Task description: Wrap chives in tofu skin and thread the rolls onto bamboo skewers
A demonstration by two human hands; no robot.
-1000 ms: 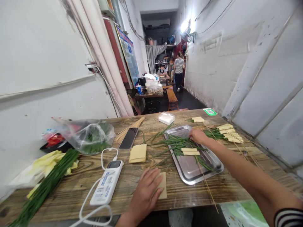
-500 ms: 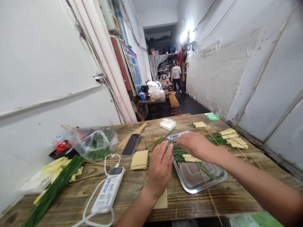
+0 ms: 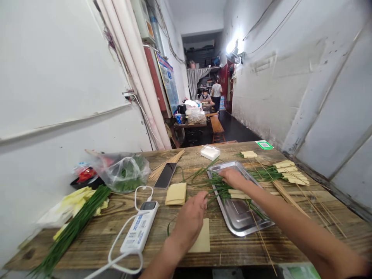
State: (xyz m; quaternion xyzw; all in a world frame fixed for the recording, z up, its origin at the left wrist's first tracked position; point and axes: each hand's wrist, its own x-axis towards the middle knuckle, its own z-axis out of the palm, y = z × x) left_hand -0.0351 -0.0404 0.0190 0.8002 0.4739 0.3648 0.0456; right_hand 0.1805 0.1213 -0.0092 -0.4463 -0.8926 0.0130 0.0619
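My left hand (image 3: 192, 213) is closed, thumb and fingers curled together around a few green chives; a stem end shows left of the wrist. Below it lies a flat square of tofu skin (image 3: 203, 238). My right hand (image 3: 233, 178) reaches over the metal tray (image 3: 242, 221), its fingers bent down on the chives (image 3: 219, 188) there; the fingertips are partly hidden. On the tray, beside the right wrist, rests a tofu-skin roll (image 3: 238, 194) with chives inside and a skewer (image 3: 261, 238) running from it. A small stack of tofu-skin squares (image 3: 176, 193) sits left of my hands.
Skewered rolls (image 3: 290, 172) and loose skewers lie at the right. Toward the left are a phone (image 3: 165, 175), a white power strip (image 3: 140, 228) with cable, a long chive bundle (image 3: 75, 228) and a plastic bag (image 3: 128, 174). A white box (image 3: 210, 152) stands behind. Two people are far back.
My left hand has drawn back from the tray toward me, its fingers going from stretched to curled around chives. My right hand has stayed over the tray's chives. The view has shifted slightly.
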